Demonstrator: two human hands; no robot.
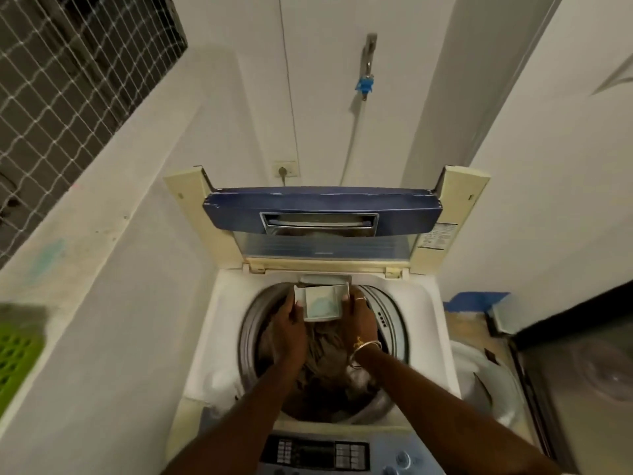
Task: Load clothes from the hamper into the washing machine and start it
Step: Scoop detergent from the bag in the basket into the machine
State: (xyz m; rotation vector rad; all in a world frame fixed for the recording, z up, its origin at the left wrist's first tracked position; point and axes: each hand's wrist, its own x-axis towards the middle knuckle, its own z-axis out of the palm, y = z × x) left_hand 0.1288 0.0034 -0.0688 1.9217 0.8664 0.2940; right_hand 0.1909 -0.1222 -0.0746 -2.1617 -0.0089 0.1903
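A top-loading washing machine [219, 337] stands below me with its blue lid [322, 209] folded up at the back. Brown and grey clothes [325, 365] lie in the drum. Both hands reach over the drum to its far rim. My left hand [287, 323] and my right hand [359, 320] grip the two sides of a small white detergent drawer [322, 301], which holds pale blue powder. The drawer sits just in front of its slot [325, 278]. The control panel [318, 454] is at the near edge. A green hamper [17, 351] shows at the far left edge.
A white ledge [85, 269] runs along the left under a netted window [68, 80]. A tap with a blue fitting [365, 84] and a hose hang on the back wall above a socket [285, 169]. A dark appliance [582, 389] and white bucket [479, 371] stand to the right.
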